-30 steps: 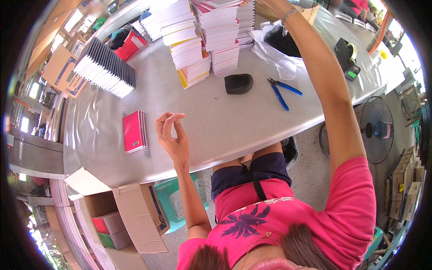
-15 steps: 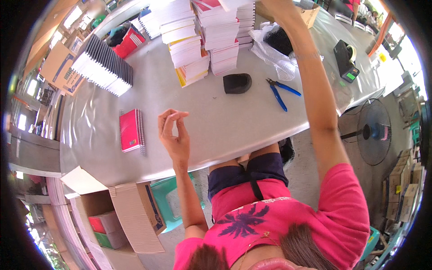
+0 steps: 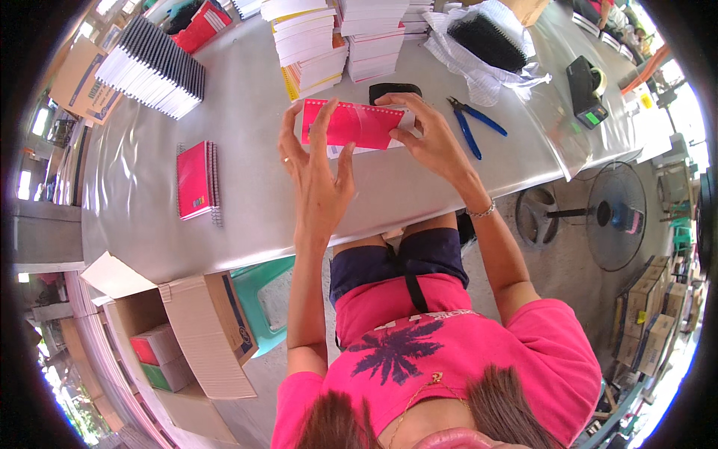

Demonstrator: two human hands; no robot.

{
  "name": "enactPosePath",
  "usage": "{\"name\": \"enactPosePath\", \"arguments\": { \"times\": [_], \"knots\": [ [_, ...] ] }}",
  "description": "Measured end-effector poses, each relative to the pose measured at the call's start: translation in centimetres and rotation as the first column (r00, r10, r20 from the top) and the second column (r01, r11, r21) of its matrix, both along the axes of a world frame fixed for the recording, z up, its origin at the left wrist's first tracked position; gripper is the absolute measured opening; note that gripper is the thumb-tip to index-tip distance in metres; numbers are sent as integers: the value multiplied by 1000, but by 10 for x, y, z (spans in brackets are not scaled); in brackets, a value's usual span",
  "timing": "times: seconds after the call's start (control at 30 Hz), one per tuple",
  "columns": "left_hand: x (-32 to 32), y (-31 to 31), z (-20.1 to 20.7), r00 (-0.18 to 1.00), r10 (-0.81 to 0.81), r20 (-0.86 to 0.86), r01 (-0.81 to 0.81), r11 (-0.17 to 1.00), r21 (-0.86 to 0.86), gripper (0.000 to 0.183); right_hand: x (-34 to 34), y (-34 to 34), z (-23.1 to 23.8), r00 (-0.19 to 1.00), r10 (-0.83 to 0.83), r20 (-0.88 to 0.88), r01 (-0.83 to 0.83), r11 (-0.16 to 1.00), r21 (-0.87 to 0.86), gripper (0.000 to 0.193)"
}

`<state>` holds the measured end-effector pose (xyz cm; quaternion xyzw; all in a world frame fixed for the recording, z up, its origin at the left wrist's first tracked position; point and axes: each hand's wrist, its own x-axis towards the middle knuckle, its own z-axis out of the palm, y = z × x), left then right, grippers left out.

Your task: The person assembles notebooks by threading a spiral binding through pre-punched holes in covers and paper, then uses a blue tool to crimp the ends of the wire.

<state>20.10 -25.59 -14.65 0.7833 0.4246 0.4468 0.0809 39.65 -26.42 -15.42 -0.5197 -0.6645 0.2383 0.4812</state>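
Over the table's near middle, a pink-covered unbound notebook with punched holes along its far edge is held level between my hands. My left hand grips its left end, fingers over the cover and thumb at the near edge. The right end is pinched by my right hand, thumb on the cover and index finger at the far edge. Just beyond it lies a black pad, partly hidden. To the right are blue-handled cutters. A pink spiral notebook rests at the left.
Tall stacks of unbound pages stand at the back. Left of them is a row of spiral-bound notebooks. Black coils lie on white wrapping. A tape dispenser sits at the right, a fan beyond. An open carton stands below left.
My right hand has come back from the far stacks with the pink unbound notebook. My left hand has moved right and taken its left end. The view has shifted slightly.
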Motion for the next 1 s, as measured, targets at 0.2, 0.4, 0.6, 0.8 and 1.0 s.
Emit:
{"name": "enactPosePath", "arguments": {
  "times": [0.2, 0.4, 0.6, 0.8, 1.0],
  "knots": [
    [1, 10, -3, 990, 19, 142, -1, 992, -125, 60, -3, -10, -11, 951, -35, -308, 4, 995, -100, 54],
    [3, 16, -12, 914, -209, 347, 300, 925, -234, 59, -8, -4, -32, 919, 20, -394, -38, 999, -39, 54],
    [3, 9, -17, 976, -169, 134, 195, 958, -212, 45, -8, -5, -43, 920, 38, -390, -68, 996, -64, 55],
    [12, 7, -19, 974, -105, 199, 156, 953, -259, 30, -21, -8, -40, 951, 54, -304, -69, 997, -40, 45],
    [6, 10, -28, 973, -95, 212, 151, 951, -270, 22, 62, 49, -11, 970, -243, -25, 241, 937, 254, 35]
  ]
}}
